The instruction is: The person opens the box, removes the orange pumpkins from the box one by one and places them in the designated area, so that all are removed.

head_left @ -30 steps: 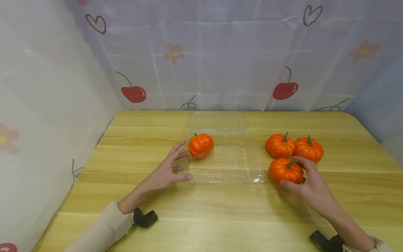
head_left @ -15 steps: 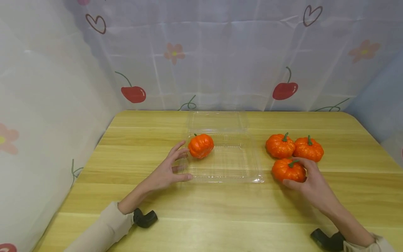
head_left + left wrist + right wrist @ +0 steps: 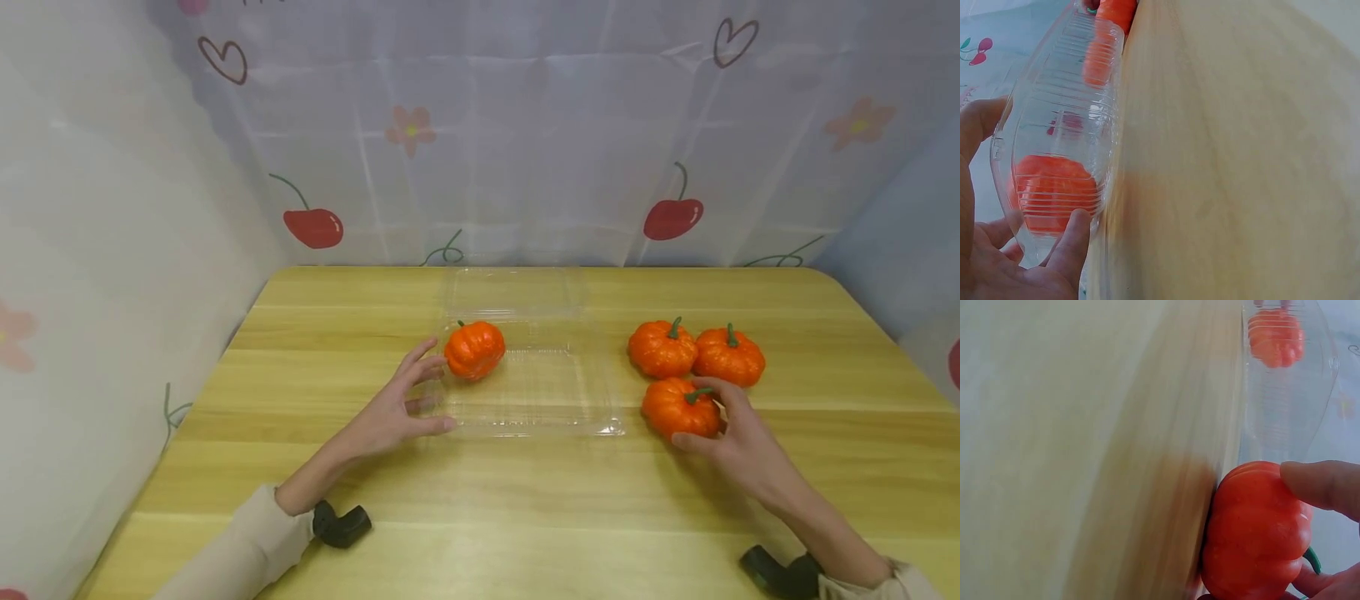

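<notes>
A clear plastic clamshell box [image 3: 609, 425] lies unfolded on the table, its lid [image 3: 513, 292] flat toward the back. One small orange pumpkin [image 3: 475, 352] rests tilted in its back left part. My left hand [image 3: 393, 417] is at the box's left end with fingers spread; in the left wrist view the thumb [image 3: 1074, 240] touches the ribbed wall. To the right of the box, my right hand [image 3: 750, 446] grips another pumpkin [image 3: 671, 407] between thumb and fingers. That pumpkin [image 3: 1254, 531] sits close against the tabletop in the right wrist view.
Two more pumpkins, one on the left [image 3: 662, 350] and one on the right [image 3: 727, 360], sit side by side behind the gripped one. The wooden table [image 3: 525, 517] ends at a patterned curtain [image 3: 525, 125]. Black wrist mounts [image 3: 341, 525] hang from both cuffs.
The right hand and its pumpkin have shifted very slightly right relative to the box. The head view has also drifted a little. The left hand stays at the box.
</notes>
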